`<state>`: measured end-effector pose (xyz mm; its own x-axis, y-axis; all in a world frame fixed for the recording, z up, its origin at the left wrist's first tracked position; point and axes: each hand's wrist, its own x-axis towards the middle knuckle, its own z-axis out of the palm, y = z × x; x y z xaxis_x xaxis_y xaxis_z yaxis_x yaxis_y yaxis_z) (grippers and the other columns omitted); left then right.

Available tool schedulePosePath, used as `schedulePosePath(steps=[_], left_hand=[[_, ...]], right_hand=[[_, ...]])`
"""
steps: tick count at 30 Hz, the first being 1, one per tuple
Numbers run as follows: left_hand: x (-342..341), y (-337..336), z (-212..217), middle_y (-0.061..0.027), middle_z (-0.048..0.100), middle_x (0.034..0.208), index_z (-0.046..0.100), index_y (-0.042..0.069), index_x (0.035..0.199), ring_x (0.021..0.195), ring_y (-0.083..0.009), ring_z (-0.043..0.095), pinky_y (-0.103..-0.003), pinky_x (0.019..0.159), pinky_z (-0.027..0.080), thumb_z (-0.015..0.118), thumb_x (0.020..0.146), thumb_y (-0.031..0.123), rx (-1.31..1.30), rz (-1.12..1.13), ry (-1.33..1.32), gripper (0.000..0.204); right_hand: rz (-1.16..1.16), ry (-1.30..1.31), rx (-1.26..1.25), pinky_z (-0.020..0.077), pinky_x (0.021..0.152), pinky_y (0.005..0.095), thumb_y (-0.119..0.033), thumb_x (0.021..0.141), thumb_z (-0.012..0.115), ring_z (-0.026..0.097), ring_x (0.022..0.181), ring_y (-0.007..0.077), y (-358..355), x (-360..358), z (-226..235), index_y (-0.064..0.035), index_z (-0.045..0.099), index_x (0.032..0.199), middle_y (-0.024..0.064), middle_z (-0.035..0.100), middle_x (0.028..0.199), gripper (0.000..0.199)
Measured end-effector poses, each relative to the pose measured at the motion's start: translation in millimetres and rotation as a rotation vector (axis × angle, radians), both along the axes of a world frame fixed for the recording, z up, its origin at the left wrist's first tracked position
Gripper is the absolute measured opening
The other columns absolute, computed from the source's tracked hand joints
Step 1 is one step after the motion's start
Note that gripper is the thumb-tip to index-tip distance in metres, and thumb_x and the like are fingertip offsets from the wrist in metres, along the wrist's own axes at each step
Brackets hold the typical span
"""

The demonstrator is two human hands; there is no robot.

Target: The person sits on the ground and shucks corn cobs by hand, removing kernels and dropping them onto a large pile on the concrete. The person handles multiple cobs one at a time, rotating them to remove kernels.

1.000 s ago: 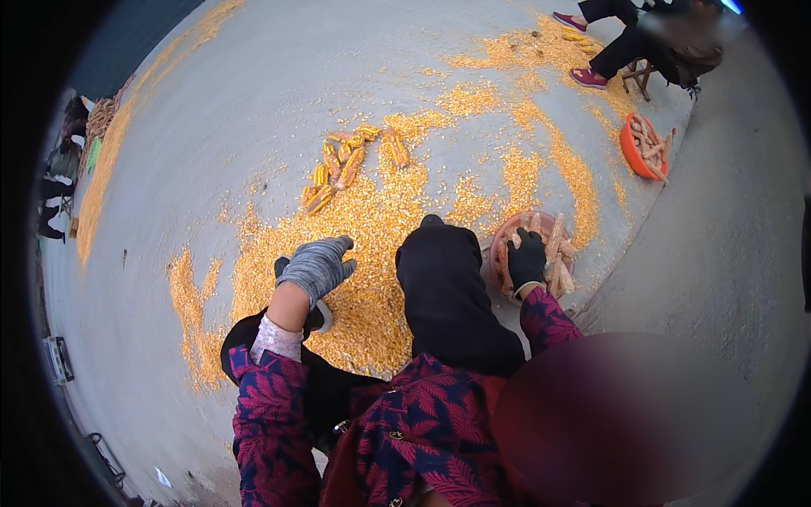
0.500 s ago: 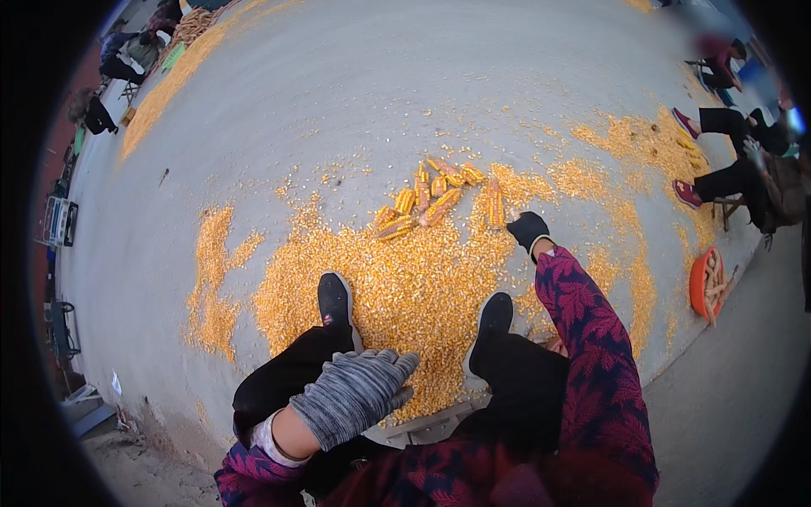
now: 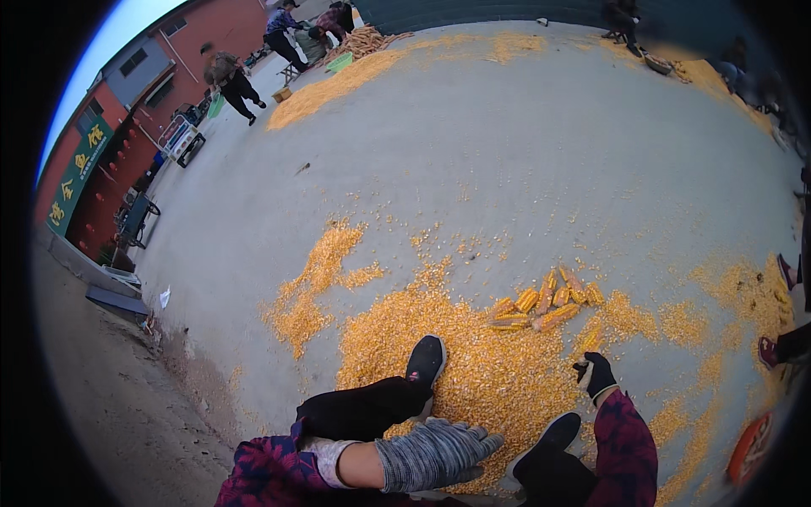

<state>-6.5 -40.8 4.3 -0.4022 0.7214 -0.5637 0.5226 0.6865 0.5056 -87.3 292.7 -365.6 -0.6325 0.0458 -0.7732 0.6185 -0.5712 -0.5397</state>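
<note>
My left hand [image 3: 439, 456], in a grey knitted glove, lies flat with its fingers stretched out low over the near part of a heap of loose yellow corn kernels [image 3: 473, 363]. My right hand [image 3: 596, 373], in a dark glove with a pale cuff, is at the heap's right edge with its fingers curled in. Just beyond its fingertips lies a single corn cob [image 3: 589, 336]; whether they grip it, or something else, I cannot make out. Several partly shelled corn cobs [image 3: 549, 301] lie in a cluster at the far edge of the heap.
My dark shoe [image 3: 426, 362] stands at the heap. Kernel strips [image 3: 308, 287] lie to the left. An orange-red basin [image 3: 750, 448] is at the lower right. Far left, a person [image 3: 230, 80] walks near a parked small vehicle [image 3: 181, 139]; others work by a cob pile [image 3: 363, 40].
The view has swung left and up, so the heap and hands appear lower and further right. My left hand stays flat; my right hand stays beside the single cob, fingers curled.
</note>
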Motion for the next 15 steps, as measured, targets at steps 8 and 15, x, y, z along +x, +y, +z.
schedulePosePath(steps=[8,15], left_hand=[[-19.3,37.8,-23.8,-0.0182,0.045,0.121,0.029,-0.001,0.132,0.111,-0.0208,0.048,-0.033,0.089,0.044,0.07,0.075,0.035,0.646,1.048,-0.225,0.079],[-16.2,34.2,-20.6,-0.004,0.061,0.081,0.055,0.002,0.102,0.074,-0.0126,0.061,-0.025,0.065,0.051,0.071,0.075,0.014,0.995,0.864,-0.644,0.034]], right_hand=[[0.54,0.444,0.051,0.0366,0.043,0.0251,-0.025,0.084,0.055,0.048,0.047,0.0115,-100.0,63.2,304.5,-0.0003,0.057,0.084,0.0031,0.052,0.057,0.024],[0.67,0.695,0.809,0.0405,0.048,0.022,-0.016,0.079,0.064,0.051,0.054,0.0072,-132.8,117.9,390.7,-0.0037,0.064,0.091,0.0011,0.059,0.067,0.017]])
